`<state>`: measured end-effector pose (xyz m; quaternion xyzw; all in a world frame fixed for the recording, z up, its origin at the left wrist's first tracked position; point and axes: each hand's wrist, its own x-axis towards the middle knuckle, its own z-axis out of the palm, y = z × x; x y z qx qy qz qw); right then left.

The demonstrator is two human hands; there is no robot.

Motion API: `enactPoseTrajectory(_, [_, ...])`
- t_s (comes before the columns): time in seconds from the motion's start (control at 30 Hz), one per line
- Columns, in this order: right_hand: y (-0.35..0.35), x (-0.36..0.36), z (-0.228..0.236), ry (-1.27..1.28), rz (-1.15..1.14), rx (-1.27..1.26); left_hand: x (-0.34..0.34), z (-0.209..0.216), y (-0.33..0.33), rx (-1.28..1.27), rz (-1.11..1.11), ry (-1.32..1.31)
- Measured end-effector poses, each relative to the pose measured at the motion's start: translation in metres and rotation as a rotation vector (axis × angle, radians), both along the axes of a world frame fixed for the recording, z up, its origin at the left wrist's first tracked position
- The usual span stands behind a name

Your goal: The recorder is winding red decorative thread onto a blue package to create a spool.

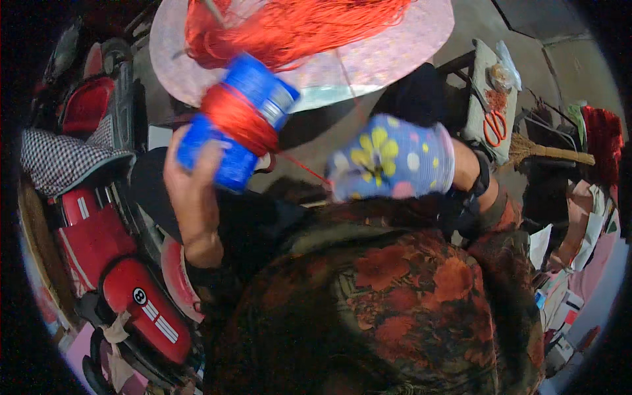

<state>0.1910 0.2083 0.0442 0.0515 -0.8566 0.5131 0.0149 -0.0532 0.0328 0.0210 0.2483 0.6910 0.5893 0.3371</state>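
Note:
My bare left hand (194, 181) is closed around a blue block (240, 155), tilted and blurred by motion. A thick band of red cord (240, 117) is wound about the block's middle. From that winding one strand slants down to my right hand (392, 158), which wears a blue glove with yellow flowers and dots. The glove's fingers are pinched on the strand, partly blurred. In front of both hands, a big loose heap of the same red cord (309, 29) covers much of a round, pale pink tabletop (178, 72). Another thin strand hangs over its near edge.
Orange-handled scissors (494, 125) lie on a narrow pale bench at the right, near a small plastic bag (503, 74). Below is a straw broom (546, 151). A red ride-on toy (141, 303) and a checkered cloth (72, 158) crowd the left side.

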Motion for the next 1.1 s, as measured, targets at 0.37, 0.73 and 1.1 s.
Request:
enactPoseTrajectory(0.37, [0.014, -0.024, -0.073, -0.345, -0.253, -0.531, 0.040, 0.031, -0.006, 0.198, -0.212, -0.261])
enactPoseTrajectory(0.73, [0.023, -0.014, 0.002, -0.006, -0.150, 0.111, 0.015, -0.006, 0.004, -0.165, -0.604, -0.249])
enactPoseTrajectory(1.1, [0.029, 0.001, -0.099, -0.056, -0.320, -0.915, 0.003, 0.013, -0.016, 0.385, -0.271, -0.892])
